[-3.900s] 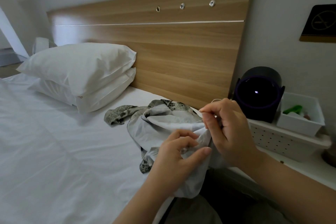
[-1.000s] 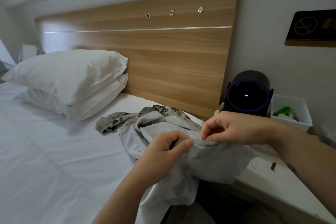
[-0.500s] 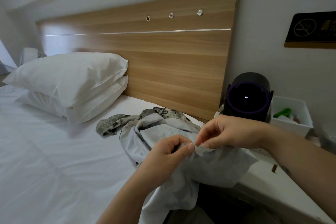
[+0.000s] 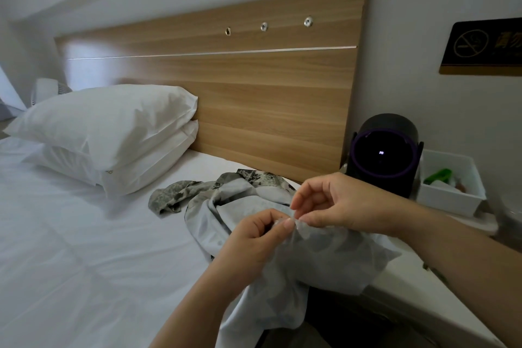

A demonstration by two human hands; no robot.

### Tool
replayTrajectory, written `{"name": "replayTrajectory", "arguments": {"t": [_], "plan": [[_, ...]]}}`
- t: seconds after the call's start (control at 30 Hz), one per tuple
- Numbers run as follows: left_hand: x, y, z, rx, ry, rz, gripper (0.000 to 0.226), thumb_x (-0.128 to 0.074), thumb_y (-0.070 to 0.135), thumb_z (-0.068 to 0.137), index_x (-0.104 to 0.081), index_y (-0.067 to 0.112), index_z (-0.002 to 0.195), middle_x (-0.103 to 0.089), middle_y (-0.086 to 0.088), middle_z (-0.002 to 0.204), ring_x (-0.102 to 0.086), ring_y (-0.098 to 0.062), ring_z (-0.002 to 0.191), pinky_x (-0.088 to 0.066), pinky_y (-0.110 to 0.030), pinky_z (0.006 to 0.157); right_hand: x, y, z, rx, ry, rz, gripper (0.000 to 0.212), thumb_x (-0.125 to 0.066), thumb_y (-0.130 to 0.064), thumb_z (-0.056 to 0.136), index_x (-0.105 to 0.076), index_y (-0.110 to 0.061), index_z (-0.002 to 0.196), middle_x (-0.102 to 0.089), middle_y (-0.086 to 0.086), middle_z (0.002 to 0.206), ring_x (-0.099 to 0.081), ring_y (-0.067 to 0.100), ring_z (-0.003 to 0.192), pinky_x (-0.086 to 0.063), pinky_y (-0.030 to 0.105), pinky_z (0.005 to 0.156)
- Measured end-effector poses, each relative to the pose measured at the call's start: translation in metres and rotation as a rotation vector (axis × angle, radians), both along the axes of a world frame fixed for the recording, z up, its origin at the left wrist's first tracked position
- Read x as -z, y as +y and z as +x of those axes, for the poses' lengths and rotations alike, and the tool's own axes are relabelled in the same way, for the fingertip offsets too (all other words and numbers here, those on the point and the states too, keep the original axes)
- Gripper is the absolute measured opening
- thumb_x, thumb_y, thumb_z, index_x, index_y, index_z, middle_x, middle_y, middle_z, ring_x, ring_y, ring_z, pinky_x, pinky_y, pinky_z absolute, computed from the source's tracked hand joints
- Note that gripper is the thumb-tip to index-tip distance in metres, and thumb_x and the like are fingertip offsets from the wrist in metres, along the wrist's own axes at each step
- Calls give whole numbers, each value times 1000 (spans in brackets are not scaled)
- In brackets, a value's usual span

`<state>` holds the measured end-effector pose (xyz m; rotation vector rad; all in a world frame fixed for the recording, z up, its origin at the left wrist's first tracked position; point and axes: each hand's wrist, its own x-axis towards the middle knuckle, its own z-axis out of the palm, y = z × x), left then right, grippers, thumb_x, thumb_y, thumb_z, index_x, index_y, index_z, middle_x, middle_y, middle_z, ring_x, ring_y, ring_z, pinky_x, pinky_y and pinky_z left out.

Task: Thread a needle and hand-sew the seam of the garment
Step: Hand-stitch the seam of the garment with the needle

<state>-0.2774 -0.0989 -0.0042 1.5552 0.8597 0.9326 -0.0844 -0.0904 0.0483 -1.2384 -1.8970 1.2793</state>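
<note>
The grey garment (image 4: 324, 257) lay bunched at the edge of the bed (image 4: 84, 248), its raised fold pinched by the left hand (image 4: 248, 243) and, just beside it, by the right hand (image 4: 341, 203), any needle too small to see, below a dark sign (image 4: 485, 46) bearing a no-smoking symbol and cut-off gold characters.

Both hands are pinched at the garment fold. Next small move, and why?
Probably draw the right hand up and away to pull the stitch through, left hand anchoring the garment. Both pinch the same fold, fingertips nearly touching; the needle is too small to see, so that's a guess.
</note>
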Motion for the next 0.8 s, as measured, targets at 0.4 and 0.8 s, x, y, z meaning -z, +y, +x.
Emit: {"name": "replayTrajectory", "arguments": {"t": [0.4,0.8], "plan": [[-1,9,6,-79,-209,-328,16,-65,28,72,-68,13,68,-65,-7,69,-59,-14,63,-47,-24,60,17,-9,-9,37,-376,970,8,-72,-23,81,-76,-22,88,-68,-8,97,-58,11,94,-47,36,83],[14,55,-10,-482,-167,-468,19,-59,21,94,-70,6,89,-70,-16,85,-65,-27,78,-51,-38,81,-6,3,-7,321,724,-114,25,-38,-15,102,-56,-7,86,-38,-3,54,-37,8,41,-37,19,40]]}}
